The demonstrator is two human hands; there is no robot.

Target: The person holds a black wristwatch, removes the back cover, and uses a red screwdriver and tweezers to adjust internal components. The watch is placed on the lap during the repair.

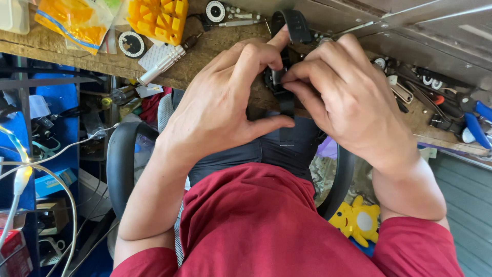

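Both hands meet over a black wristwatch held above my lap at the edge of the wooden workbench. My left hand curls around the watch from the left, thumb under the lower strap. My right hand pinches the watch case from the right with its fingertips. One black strap sticks up past my fingers, the other hangs down between my hands. The case itself is mostly hidden by fingers.
On the bench lie a yellow plastic holder, a silver cylindrical tool, round watch parts, an orange bag and blue-handled pliers. A black chair arm and white cables are at left. A yellow toy lies below.
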